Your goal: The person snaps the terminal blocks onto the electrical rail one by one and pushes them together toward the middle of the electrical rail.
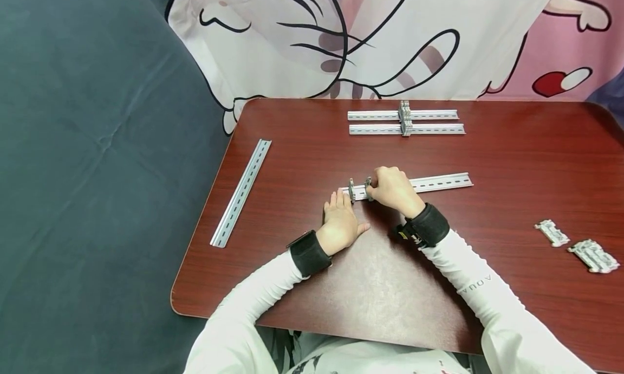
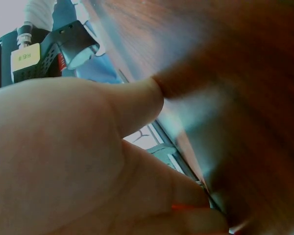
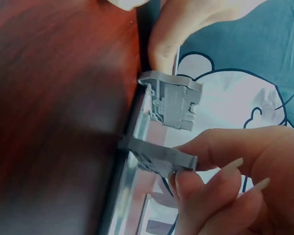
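Note:
A slotted metal DIN rail [image 1: 441, 182] lies across the middle of the table, with two grey terminal blocks near its left end. My left hand [image 1: 338, 222] lies with straight fingers over that end, fingertips right beside the left terminal block [image 1: 351, 190]. Between thumb and fingers, my right hand [image 1: 396, 189] pinches the other terminal block [image 3: 159, 155], which sits upright across the rail. In the right wrist view the left block [image 3: 172, 102] stands a short gap away from the pinched one. The left wrist view shows mostly palm and thumb [image 2: 137, 105].
At the back, two parallel rails [image 1: 375, 115] are bridged by a row of terminal blocks [image 1: 405, 118]. Another bare rail [image 1: 241, 194] lies slanted near the table's left edge. Two groups of terminal blocks, a smaller [image 1: 552, 233] and a larger [image 1: 593, 256], lie at the right.

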The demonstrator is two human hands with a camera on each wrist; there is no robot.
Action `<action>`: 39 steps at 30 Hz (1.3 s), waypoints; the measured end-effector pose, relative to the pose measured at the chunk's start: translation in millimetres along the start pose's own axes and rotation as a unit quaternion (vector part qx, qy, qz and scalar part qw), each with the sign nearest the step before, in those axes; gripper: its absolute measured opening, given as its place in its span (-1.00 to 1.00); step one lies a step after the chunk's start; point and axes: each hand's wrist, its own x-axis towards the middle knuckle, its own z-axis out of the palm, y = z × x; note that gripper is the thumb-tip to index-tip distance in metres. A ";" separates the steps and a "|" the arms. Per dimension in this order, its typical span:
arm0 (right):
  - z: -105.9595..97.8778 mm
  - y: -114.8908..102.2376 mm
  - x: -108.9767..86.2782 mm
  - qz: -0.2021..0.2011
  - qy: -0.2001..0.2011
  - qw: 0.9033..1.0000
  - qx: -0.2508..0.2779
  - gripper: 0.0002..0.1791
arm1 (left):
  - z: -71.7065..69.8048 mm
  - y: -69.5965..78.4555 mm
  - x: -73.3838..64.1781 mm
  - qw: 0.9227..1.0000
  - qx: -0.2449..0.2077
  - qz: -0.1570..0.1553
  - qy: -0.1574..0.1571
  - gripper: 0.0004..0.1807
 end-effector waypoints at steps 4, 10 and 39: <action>0.6 -0.6 -0.9 -0.001 0.005 1.000 -0.004 -0.82 | -2.1 0.5 -1.4 1.000 -0.003 0.003 0.003 0.02; -2.6 -1.2 -0.1 -0.004 0.001 1.000 -0.005 -0.80 | -5.5 1.4 -4.2 1.000 -0.001 0.007 0.011 0.03; 7.6 -5.4 -12.1 -0.009 0.033 0.999 -0.028 -0.65 | 0.5 -0.9 -3.6 1.000 -0.021 -0.001 0.013 0.02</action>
